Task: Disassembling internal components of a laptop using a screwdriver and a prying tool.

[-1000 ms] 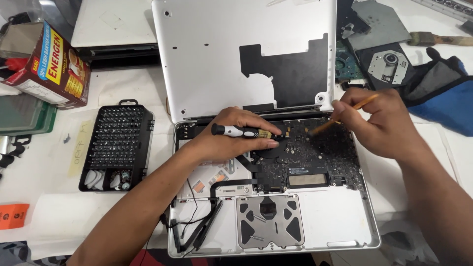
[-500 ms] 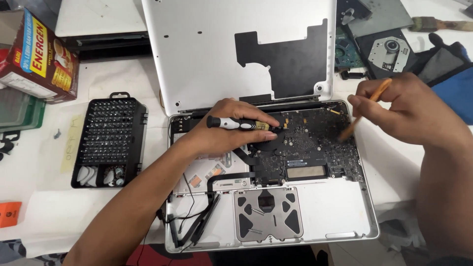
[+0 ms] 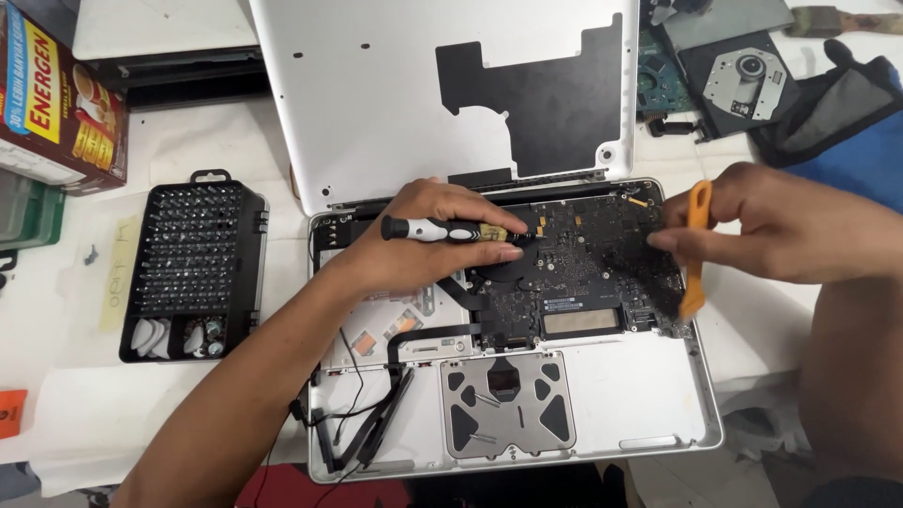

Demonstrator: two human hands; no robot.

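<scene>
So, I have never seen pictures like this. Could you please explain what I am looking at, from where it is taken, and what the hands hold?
The camera sits on a person's head and looks down at their two bare hands. On the white table lies an opened laptop, its dark circuit board uncovered. The left hand holds a small screwdriver lying sideways over the board. The right hand holds an orange plastic pry tool, its tip at the board's right edge. Left of the laptop stands a black case of screwdriver bits. A removed disc drive lies at the top right.
</scene>
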